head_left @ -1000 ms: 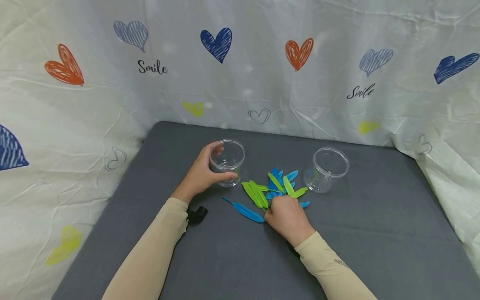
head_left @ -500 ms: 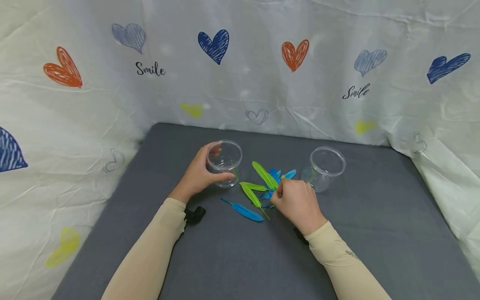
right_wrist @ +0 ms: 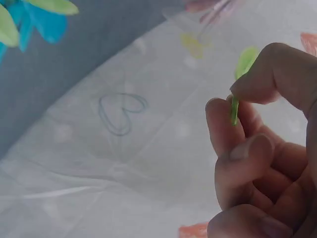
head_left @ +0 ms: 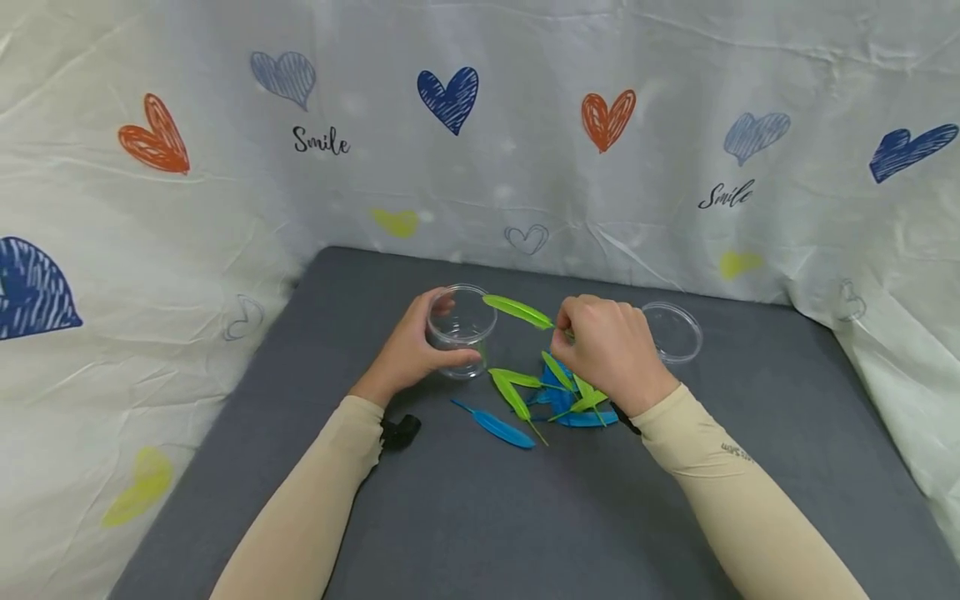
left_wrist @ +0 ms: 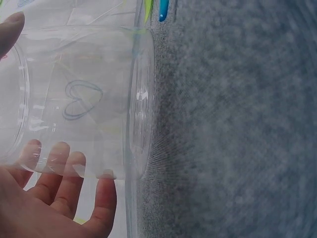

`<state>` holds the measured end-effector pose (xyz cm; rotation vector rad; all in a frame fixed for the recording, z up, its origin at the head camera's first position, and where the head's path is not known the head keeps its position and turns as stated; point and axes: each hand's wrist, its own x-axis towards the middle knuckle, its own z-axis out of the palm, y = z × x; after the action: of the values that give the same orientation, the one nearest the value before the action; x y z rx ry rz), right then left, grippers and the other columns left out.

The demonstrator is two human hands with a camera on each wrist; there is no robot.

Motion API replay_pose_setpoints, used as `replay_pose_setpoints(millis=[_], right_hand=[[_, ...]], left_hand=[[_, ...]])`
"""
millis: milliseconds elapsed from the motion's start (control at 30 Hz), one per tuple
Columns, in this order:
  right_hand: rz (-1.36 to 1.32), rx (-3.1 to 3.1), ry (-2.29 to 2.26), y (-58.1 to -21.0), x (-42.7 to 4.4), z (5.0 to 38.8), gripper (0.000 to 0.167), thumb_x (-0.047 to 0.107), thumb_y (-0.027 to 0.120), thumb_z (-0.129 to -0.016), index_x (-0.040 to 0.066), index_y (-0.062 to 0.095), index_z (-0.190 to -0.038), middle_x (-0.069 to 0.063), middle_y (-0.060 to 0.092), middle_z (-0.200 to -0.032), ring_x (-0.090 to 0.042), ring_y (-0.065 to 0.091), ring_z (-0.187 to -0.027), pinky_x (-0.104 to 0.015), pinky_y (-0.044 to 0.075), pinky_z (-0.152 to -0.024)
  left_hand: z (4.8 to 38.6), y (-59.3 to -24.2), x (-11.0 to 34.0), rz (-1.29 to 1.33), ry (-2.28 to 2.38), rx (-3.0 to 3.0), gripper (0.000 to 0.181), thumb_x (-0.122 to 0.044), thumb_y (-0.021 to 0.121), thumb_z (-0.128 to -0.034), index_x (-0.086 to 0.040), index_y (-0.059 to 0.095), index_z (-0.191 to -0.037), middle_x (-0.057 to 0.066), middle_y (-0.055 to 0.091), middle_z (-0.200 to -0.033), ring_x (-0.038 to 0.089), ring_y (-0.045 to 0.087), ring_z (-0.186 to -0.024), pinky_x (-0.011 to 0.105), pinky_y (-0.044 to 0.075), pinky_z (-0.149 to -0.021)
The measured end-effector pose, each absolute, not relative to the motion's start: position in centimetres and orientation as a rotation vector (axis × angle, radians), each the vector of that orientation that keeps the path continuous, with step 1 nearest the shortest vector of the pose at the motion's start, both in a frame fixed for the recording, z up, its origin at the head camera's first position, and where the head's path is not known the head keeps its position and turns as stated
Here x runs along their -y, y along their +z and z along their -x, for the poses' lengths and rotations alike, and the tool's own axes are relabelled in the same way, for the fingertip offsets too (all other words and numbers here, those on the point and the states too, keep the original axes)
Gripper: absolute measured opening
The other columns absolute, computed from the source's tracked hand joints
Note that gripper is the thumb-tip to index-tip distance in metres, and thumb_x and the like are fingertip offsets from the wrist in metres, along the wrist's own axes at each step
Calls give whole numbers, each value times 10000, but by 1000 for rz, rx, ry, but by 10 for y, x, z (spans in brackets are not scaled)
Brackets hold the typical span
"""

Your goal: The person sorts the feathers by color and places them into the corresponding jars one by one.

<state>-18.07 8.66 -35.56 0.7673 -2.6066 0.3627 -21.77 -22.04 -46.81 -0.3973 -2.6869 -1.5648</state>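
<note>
My left hand [head_left: 408, 350] grips a clear round container [head_left: 463, 333] standing on the grey cloth, thumb on the near side; the left wrist view shows the fingers [left_wrist: 69, 183] against its clear wall [left_wrist: 84, 104]. Between thumb and fingers, my right hand [head_left: 611, 350] pinches the stem of a green feather [head_left: 519, 312], held above the cloth with its tip over the container's right rim. In the right wrist view the stem [right_wrist: 235, 111] pokes out of the pinch. Below the right hand lies a pile of green feathers [head_left: 555, 369] and blue feathers [head_left: 588, 419].
A second clear container [head_left: 672, 333] stands at the right behind my right hand, partly hidden. One blue feather [head_left: 498, 427] lies apart at the near left of the pile. A white curtain [head_left: 525, 183] printed with hearts hangs behind the grey-covered table [head_left: 480, 533].
My right hand has lifted a green feather out of the pile and carried it up and back toward the left container. The left hand keeps its grip on that container.
</note>
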Motion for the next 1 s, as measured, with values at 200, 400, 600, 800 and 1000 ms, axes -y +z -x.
replay_pose_setpoints(millis=[200,400,600,800,1000], right_hand=[[-884,2602,292,-346,-66,195,171,28,691,-889,145,699,-765,9,588,-675,-148,473,-493,-313,384,-445],[-985,2572,231,-345,-49,206,352,-35,635,-874,171,524,-611,20,411,-584,-170,395,-528,-302,274,-508],[-1071,2534,151,-343,-32,216,320,-32,663,-885,154,592,-634,3,475,-584,-196,443,-585,-333,341,-569],[-1137,2521,80,-341,-18,225,328,6,674,-933,155,654,-641,-2,521,-582,-197,480,-598,-330,361,-587],[-1161,2512,21,-344,-8,228,278,38,710,-940,145,706,-683,-14,590,-627,-218,545,-646,-344,385,-599]], left_hand=[[216,-468,222,387,-1575,2693,1132,-550,964,-779,-302,320,-1677,42,438,-1635,247,444,-1529,600,379,-1254],[217,-467,220,393,-1575,2706,1143,-583,954,-776,-315,310,-1681,46,423,-1642,256,455,-1510,582,407,-1235],[217,-469,220,391,-1601,2703,1139,-565,964,-771,-318,317,-1675,44,401,-1656,254,455,-1484,565,432,-1212],[216,-468,220,398,-1636,2693,1132,-555,962,-779,-322,311,-1674,33,397,-1660,240,452,-1493,554,456,-1172],[217,-471,220,420,-1664,2680,1113,-529,959,-796,-340,304,-1675,29,402,-1646,233,443,-1503,554,440,-1194]])
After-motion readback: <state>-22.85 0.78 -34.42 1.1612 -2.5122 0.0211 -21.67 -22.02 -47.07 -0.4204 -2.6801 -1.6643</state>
